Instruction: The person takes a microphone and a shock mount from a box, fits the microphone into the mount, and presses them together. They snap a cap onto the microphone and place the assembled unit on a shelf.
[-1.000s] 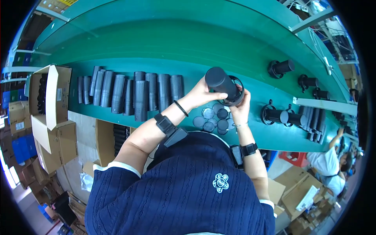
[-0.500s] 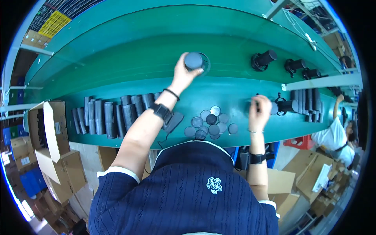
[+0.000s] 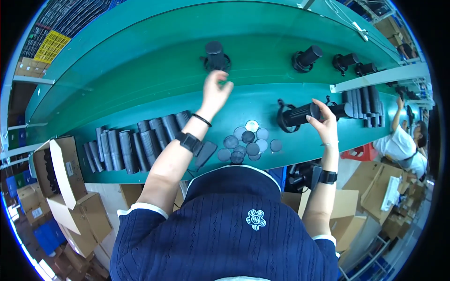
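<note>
In the head view, a black ribbed plastic cylinder with a ringed base (image 3: 299, 116) is on the right half of the tabletop. Its ring shows toward the left and its flat round end toward the right; the long axis appears roughly upright, leaned by the lens. The right hand (image 3: 323, 121) grips that flat end between thumb and fingers. Whether the base touches the tabletop cannot be told.

A matching black cylinder on a ringed base (image 3: 215, 56) stands upright on the darker green strip (image 3: 262, 58) along the far side. The left hand (image 3: 217, 91), loosely spread and holding nothing, is just in front of it; contact is unclear.

The tabletop (image 3: 255, 100) is smooth green. Round dark discs (image 3: 248, 136) lie near the middle of its near edge, and black ribbed tubes (image 3: 127, 151) lie side by side toward its left end, pointing front to back. Beyond the left end is an open brown cardboard box (image 3: 63, 165); past the right part of the near edge are a red plastic stool (image 3: 360, 153) and a co-worker in white (image 3: 396, 149).
</note>
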The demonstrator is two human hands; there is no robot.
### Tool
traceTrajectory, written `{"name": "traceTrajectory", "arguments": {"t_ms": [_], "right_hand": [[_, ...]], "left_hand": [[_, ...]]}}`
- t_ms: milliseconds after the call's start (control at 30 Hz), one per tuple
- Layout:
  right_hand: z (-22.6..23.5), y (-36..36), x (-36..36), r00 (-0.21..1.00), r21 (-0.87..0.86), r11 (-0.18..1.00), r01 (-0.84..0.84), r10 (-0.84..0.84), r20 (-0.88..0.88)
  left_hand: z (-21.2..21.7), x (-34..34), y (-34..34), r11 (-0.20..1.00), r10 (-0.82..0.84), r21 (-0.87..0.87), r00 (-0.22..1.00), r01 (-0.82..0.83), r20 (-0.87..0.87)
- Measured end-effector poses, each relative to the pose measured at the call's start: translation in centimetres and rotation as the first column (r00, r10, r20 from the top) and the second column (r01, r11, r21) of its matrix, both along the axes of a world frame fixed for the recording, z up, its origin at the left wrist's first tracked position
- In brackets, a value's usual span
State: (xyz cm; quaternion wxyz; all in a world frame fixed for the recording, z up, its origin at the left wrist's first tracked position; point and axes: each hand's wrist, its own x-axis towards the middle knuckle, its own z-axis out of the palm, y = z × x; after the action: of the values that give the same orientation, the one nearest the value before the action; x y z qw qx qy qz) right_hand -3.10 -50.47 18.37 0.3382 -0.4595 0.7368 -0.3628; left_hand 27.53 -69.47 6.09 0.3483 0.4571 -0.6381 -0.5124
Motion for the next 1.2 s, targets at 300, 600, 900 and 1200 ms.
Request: {"name": "traceTrajectory", "arguments": {"t_ms": [300, 600, 900, 1200], "right_hand": [[4.4, -6.8, 10.2, 0.774, -0.102, 0.856, -0.506, 0.503, 0.384], [2.4, -6.6, 14.2, 0.679, -0.283, 0.864, -0.416, 0.502, 0.535], [-5.0, 0.0, 14.8, 0.526, -0.125, 0.948, -0.291, 0.268, 0.807], [-4.7, -0.4, 17.0, 0.936, -0.095, 0.989, -0.115, 0.140, 0.324]], "left_hand": [[7.5, 1.6, 7.2, 0.758, -0.643, 0.096, 0.764, 0.646, -0.064], [7.1, 6.1, 9.2, 0.798, -0.387, 0.301, 0.827, 0.522, -0.408], [5.3, 7.5, 9.8, 0.747, -0.129, 0.352, 0.644, 0.563, -0.754], [5.0, 5.8, 10.7, 0.757, 0.185, 0.642, 0.903, 0.121, -0.388]]}}
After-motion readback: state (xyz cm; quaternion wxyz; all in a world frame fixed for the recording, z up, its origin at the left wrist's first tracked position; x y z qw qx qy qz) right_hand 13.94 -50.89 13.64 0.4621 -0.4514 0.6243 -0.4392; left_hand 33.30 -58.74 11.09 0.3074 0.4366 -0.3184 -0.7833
